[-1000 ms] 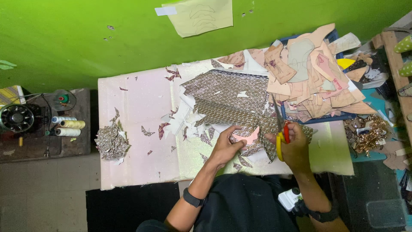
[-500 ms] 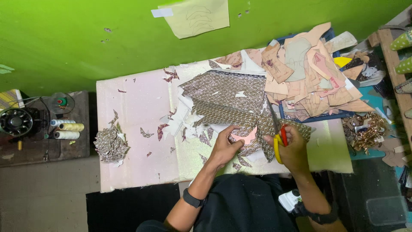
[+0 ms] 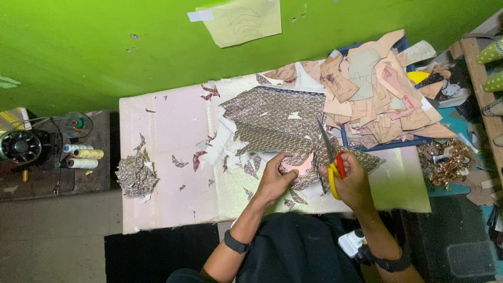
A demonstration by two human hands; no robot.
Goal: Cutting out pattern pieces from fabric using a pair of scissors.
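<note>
My right hand [image 3: 352,181] grips scissors [image 3: 332,162] with red and yellow handles, blades pointing up and away over the patterned fabric [image 3: 277,123]. My left hand [image 3: 274,178] presses a pink template piece [image 3: 297,164] onto the brown patterned fabric at the table's near edge. The fabric lies spread over the middle of the pale table [image 3: 162,136]. Small cut scraps lie scattered around my hands.
A heap of tan and pink cut pieces [image 3: 374,89] fills the table's far right. A scrap pile [image 3: 135,175] sits at the left edge. Thread spools [image 3: 84,158] and a sewing machine part [image 3: 21,147] rest on a low stand at left. More scraps [image 3: 445,162] lie right.
The scissors' blades have swung from level with the fabric to pointing upward. My left hand stays on the pink piece.
</note>
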